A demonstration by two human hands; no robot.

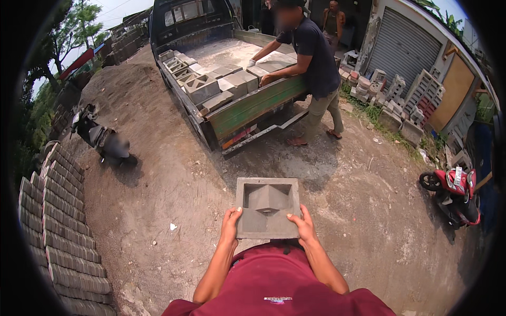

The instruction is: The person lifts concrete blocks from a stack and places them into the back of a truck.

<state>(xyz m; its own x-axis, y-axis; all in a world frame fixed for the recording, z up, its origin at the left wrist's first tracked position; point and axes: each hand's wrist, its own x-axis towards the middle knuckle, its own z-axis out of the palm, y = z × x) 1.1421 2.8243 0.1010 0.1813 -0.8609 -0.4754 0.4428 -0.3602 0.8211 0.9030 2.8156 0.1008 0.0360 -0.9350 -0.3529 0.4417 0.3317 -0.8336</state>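
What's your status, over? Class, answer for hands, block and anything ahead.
Left hand, right hand: both gripping grey block by its sides. Block aloft, hollowed face showing. Ahead: co-worker reaching over green tailgate.

Sunlit dirt ground [184,205] around a pickup truck [258,105], grey roller shutter [403,47] right of the truck, dark earth mound [124,87] left of it, green trees [81,23] farther left

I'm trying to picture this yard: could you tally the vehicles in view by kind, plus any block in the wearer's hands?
Truck: 1
Motorbikes: 2, one dark, one red
Grey block between the left hand and right hand: 1
Total: 4
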